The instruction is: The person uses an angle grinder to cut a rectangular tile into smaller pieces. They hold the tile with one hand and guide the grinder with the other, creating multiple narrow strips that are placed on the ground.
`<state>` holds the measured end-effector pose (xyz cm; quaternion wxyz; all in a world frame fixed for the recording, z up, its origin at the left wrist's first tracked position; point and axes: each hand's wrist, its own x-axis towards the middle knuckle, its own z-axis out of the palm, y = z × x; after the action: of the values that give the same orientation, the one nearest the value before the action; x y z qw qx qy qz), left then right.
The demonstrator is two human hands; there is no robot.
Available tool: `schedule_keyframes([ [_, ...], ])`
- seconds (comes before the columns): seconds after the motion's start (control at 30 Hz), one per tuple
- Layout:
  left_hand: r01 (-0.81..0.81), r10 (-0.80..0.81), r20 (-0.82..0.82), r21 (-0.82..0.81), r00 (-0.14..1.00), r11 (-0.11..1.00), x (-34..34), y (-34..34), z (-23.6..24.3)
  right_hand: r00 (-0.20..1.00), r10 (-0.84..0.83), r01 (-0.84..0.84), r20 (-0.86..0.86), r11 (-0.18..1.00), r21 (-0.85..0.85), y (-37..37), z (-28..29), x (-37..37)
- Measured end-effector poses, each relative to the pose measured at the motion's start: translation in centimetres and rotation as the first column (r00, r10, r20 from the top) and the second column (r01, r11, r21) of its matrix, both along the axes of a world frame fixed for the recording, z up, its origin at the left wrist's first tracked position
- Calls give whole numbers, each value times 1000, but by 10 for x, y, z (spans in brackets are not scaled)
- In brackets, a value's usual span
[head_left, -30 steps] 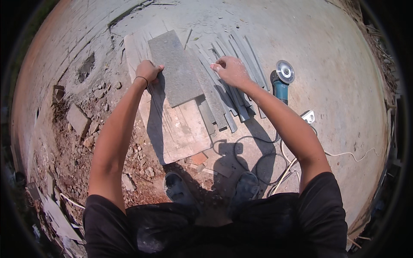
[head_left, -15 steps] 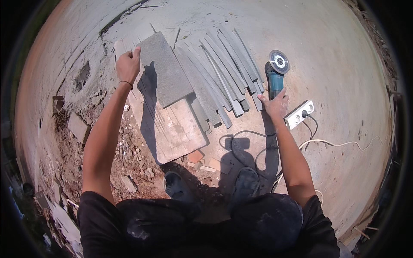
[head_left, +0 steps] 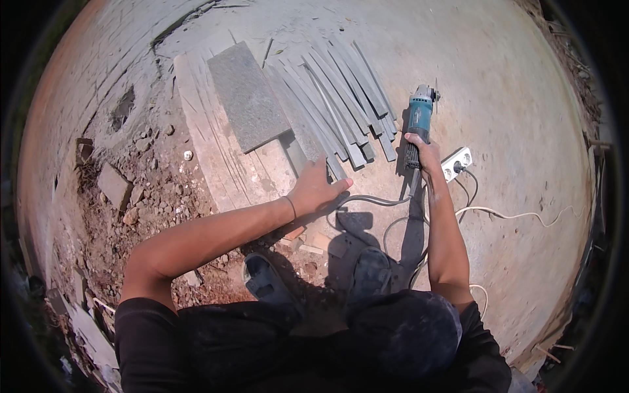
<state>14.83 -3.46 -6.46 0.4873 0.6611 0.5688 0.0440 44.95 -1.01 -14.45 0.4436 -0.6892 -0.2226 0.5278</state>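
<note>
- Grinder point(head_left: 419, 118) gripped round its rear by right hand point(head_left: 427, 156), beyond board's point(head_left: 202, 131) right edge.
- Left hand point(head_left: 318, 188) part-spread, seemingly empty, over board's near right corner.
- Likely heavy, rigid; best held by body.

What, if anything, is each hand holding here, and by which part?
The right hand holds the angle grinder by its dark rear grip, behind the teal section. The left hand appears to hold nothing.

Stony rubble point(head_left: 190, 173) left of the centre, a broken block point(head_left: 115, 186) at its left side, a dark hole point(head_left: 122, 109) at upper left, pale flat pieces point(head_left: 93, 335) at lower left, thin sticks point(head_left: 548, 355) at lower right
</note>
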Motion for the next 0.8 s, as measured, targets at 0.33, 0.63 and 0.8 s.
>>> schedule_keyframes([
  [0.33, -294, 399, -237, 380, 886, 877, 58, -28, -31, 999, 48, -47, -16, 996, 74, -18, 60, -11],
  [0.63, -14, 84, -90, 591, 992, 807, 24, -28, -45, 994, -14, 27, -106, 992, 120, -34, 53, -11],
  [0.8, 176, -164, -74, 595, 984, 784, 33, 0, -39, 990, -25, 40, -139, 994, 105, -38, 60, -7],
])
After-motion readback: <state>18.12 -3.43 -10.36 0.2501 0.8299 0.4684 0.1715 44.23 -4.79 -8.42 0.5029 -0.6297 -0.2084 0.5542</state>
